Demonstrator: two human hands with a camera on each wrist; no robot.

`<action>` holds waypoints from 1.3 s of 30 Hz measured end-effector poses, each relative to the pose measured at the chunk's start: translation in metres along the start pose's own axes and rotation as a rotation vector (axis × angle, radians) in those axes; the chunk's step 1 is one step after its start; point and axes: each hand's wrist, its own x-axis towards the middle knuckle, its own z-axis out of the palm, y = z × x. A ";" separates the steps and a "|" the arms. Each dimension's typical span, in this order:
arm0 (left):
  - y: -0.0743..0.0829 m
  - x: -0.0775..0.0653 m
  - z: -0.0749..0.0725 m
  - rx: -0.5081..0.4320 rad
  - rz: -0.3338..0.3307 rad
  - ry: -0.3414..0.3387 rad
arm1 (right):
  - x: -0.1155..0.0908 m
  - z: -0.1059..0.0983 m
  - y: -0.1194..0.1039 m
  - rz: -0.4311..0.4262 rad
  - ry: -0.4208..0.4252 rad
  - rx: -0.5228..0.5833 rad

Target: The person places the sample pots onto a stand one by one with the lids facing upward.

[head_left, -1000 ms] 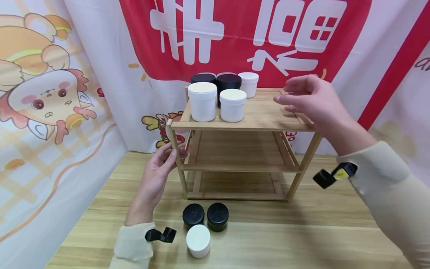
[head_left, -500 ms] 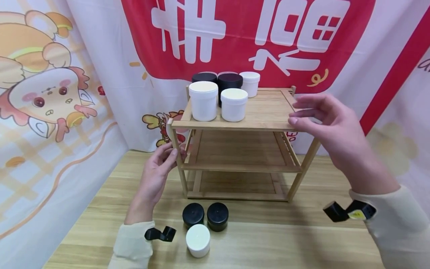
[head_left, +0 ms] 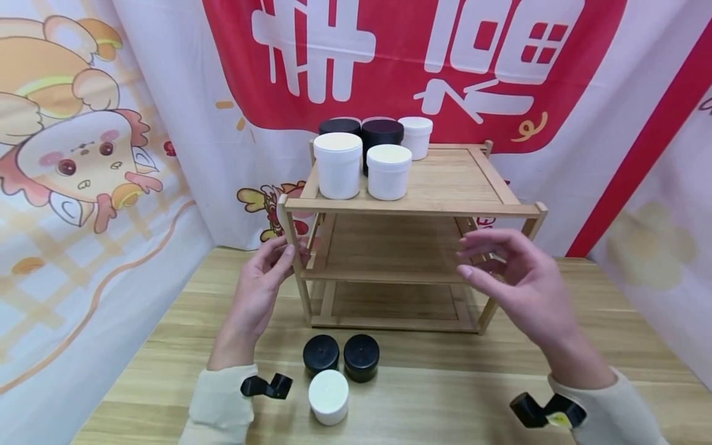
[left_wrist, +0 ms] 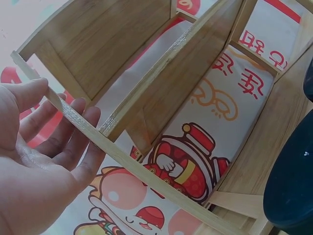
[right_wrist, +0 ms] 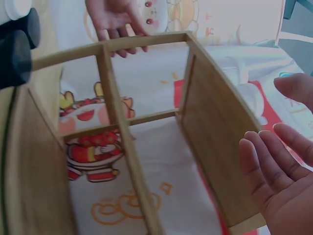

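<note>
A three-tier wooden shelf rack (head_left: 450, 182) stands on the table. My left hand (head_left: 260, 281) holds its left front post between thumb and fingers; in the left wrist view the thumb lies on one side of the post (left_wrist: 142, 169) and the fingers on the other. My right hand (head_left: 520, 284), fingers loosely bent and holding nothing, hovers in front of the rack's right side. On the top tier, towards the left, stand a larger white jar (head_left: 338, 167), a smaller white jar (head_left: 389, 174), another white jar (head_left: 417, 137) and two black jars (head_left: 382, 133) behind.
Before the rack, two black jars (head_left: 321, 353) and a white jar (head_left: 328, 397) stand close together on the wooden table (head_left: 434, 402). The middle tier (head_left: 389, 247) and bottom tier (head_left: 389, 303) are visible below. A printed curtain (head_left: 183, 154) hangs behind and at the sides.
My right hand has withdrawn from over the top tier's right side, moving down and towards me to the front of the rack. My left hand keeps its place on the post.
</note>
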 end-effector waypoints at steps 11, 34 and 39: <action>-0.002 -0.003 0.001 0.000 -0.003 0.002 | -0.016 0.029 0.039 0.014 -0.149 0.054; -0.001 -0.001 0.004 0.010 0.002 -0.014 | -0.031 0.070 0.089 0.116 -0.279 0.053; 0.000 -0.001 0.003 0.011 0.007 -0.009 | -0.032 0.083 0.097 0.141 -0.296 0.043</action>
